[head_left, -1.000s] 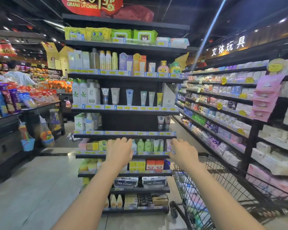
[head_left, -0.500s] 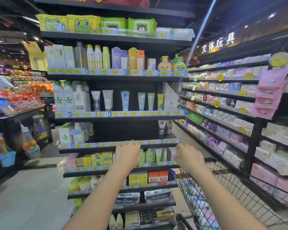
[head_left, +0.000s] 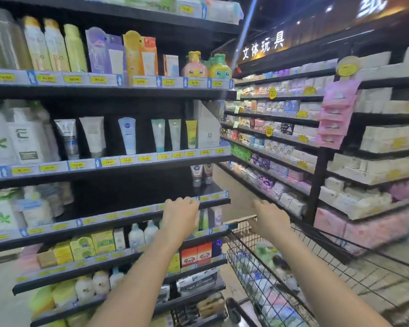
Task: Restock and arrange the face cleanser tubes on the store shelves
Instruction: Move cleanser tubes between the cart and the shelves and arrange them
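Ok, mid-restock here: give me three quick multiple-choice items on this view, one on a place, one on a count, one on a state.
1. Where is the cart?
A. right of the end shelf unit
B. left of it
C. behind it

2. How many tubes stand on the partly bare shelf below the cleanser row?
A. none
B. two
C. five

3. What do the hands hold?
A. a tube each
B. nothing
C. one box together

Answers:
1 A, the wire basket sits at lower right, beside the unit.
2 B, two tubes stand at its right end.
3 B, the left hand and right hand reach forward with nothing in them.
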`<state>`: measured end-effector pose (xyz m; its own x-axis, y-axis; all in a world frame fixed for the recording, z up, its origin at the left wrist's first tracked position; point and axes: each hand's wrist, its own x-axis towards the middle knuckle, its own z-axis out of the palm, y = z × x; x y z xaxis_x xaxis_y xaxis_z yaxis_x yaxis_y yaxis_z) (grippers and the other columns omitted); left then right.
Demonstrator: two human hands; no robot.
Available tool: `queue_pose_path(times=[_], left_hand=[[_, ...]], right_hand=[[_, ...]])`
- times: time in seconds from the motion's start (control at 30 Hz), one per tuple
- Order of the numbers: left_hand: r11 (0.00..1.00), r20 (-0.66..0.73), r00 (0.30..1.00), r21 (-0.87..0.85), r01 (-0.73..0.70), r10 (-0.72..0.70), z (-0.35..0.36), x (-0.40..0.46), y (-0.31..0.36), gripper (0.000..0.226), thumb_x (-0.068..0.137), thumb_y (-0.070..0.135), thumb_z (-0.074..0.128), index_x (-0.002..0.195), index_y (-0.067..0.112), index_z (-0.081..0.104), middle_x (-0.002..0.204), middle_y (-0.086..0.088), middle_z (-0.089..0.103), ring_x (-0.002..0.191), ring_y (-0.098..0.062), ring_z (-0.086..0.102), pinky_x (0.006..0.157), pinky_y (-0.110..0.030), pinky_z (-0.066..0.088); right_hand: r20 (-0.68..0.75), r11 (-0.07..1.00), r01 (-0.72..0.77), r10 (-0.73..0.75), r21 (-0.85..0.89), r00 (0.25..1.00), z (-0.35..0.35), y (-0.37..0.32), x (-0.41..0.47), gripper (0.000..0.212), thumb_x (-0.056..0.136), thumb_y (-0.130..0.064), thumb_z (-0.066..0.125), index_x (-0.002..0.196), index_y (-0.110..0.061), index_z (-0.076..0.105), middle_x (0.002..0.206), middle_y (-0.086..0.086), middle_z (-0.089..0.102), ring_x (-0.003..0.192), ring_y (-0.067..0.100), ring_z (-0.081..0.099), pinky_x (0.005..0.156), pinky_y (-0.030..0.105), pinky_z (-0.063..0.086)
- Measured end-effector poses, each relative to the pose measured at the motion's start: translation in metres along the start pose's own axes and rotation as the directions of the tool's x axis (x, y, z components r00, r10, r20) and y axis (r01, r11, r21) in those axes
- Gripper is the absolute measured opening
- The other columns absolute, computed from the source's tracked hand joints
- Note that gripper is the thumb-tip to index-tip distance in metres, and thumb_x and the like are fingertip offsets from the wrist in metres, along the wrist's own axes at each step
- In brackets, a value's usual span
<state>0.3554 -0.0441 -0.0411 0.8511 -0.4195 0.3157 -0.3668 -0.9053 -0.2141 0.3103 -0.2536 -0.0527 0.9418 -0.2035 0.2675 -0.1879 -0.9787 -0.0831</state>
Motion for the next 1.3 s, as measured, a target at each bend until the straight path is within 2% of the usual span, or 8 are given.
queue_pose_path(times=[0.2, 0.43, 0.6, 0.77, 0.83, 0.93, 1.07, 1.3], left_hand=[[0.994, 0.015, 0.995, -0.056, -0.099, 0.1, 0.039, 0.087, 0.041, 0.03, 0.096, 0.028, 0.038, 0.122, 0.017, 0.048, 0.121, -0.004, 0.054, 0.113, -0.025, 0.05, 0.094, -0.039, 0.035], [0.963, 0.089, 0.963, -0.113, -0.243, 0.254, 0.086, 0.185, 0.099, 0.029, 0.095, 0.027, 0.04, 0.121, 0.016, 0.047, 0.122, -0.005, 0.055, 0.115, -0.027, 0.05, 0.091, -0.038, 0.037], [0.926, 0.132, 0.922, -0.164, -0.341, 0.363, 0.125, 0.238, 0.136, 0.032, 0.095, 0.03, 0.041, 0.124, 0.017, 0.046, 0.125, -0.005, 0.053, 0.117, -0.027, 0.048, 0.098, -0.041, 0.036], [0.882, 0.155, 0.874, -0.186, -0.433, 0.461, 0.162, 0.278, 0.172, 0.032, 0.095, 0.026, 0.04, 0.125, 0.017, 0.045, 0.125, -0.006, 0.053, 0.115, -0.027, 0.05, 0.094, -0.041, 0.038], [0.86, 0.175, 0.847, -0.203, -0.467, 0.501, 0.179, 0.293, 0.185, 0.032, 0.095, 0.024, 0.04, 0.126, 0.016, 0.045, 0.126, -0.007, 0.053, 0.116, -0.026, 0.05, 0.097, -0.043, 0.036], [0.823, 0.215, 0.798, -0.223, -0.522, 0.564, 0.207, 0.318, 0.205, 0.033, 0.095, 0.021, 0.042, 0.127, 0.016, 0.046, 0.129, -0.007, 0.052, 0.12, -0.025, 0.048, 0.101, -0.045, 0.035], [0.761, 0.231, 0.726, -0.242, -0.602, 0.648, 0.247, 0.351, 0.227, 0.033, 0.091, 0.017, 0.042, 0.123, 0.017, 0.049, 0.119, -0.003, 0.058, 0.111, -0.022, 0.053, 0.097, -0.04, 0.041], [0.584, 0.243, 0.532, -0.292, -0.757, 0.811, 0.298, 0.398, 0.279, 0.035, 0.093, 0.022, 0.042, 0.128, 0.015, 0.046, 0.126, -0.006, 0.053, 0.118, -0.023, 0.049, 0.097, -0.039, 0.039]], right_hand=[[0.039, 0.995, -0.097, 0.097, -0.001, 0.994, 0.033, 0.049, 0.058, 0.032, 0.092, -0.035, 0.052, 0.118, -0.017, 0.047, 0.117, 0.003, 0.055, 0.106, 0.024, 0.055, 0.08, 0.034, 0.045], [0.067, 0.978, -0.208, 0.207, -0.001, 0.976, 0.067, 0.113, 0.119, 0.036, 0.092, -0.031, 0.048, 0.125, -0.016, 0.047, 0.121, 0.005, 0.057, 0.109, 0.025, 0.056, 0.08, 0.035, 0.047], [0.121, 0.947, -0.32, 0.314, 0.038, 0.942, 0.098, 0.151, 0.144, 0.039, 0.091, -0.029, 0.049, 0.128, -0.016, 0.044, 0.126, 0.005, 0.055, 0.112, 0.026, 0.054, 0.081, 0.034, 0.047], [0.183, 0.896, -0.442, 0.429, 0.035, 0.885, 0.137, 0.18, 0.16, 0.038, 0.09, -0.03, 0.053, 0.124, -0.015, 0.048, 0.122, 0.007, 0.059, 0.108, 0.027, 0.057, 0.082, 0.034, 0.049], [0.197, 0.869, -0.492, 0.474, 0.049, 0.858, 0.155, 0.189, 0.166, 0.036, 0.09, -0.03, 0.054, 0.122, -0.015, 0.05, 0.118, 0.006, 0.06, 0.105, 0.024, 0.058, 0.08, 0.033, 0.05], [0.22, 0.831, -0.553, 0.53, 0.061, 0.819, 0.183, 0.2, 0.174, 0.039, 0.089, -0.033, 0.056, 0.123, -0.015, 0.05, 0.12, 0.008, 0.059, 0.108, 0.027, 0.057, 0.086, 0.037, 0.049], [0.269, 0.762, -0.646, 0.612, 0.049, 0.743, 0.214, 0.212, 0.186, 0.037, 0.088, -0.034, 0.056, 0.119, -0.015, 0.052, 0.117, 0.006, 0.061, 0.105, 0.026, 0.059, 0.08, 0.037, 0.051], [0.297, 0.584, -0.812, 0.774, 0.009, 0.559, 0.252, 0.238, 0.2, 0.034, 0.091, -0.031, 0.053, 0.121, -0.015, 0.05, 0.118, 0.006, 0.059, 0.107, 0.025, 0.056, 0.08, 0.035, 0.047]])
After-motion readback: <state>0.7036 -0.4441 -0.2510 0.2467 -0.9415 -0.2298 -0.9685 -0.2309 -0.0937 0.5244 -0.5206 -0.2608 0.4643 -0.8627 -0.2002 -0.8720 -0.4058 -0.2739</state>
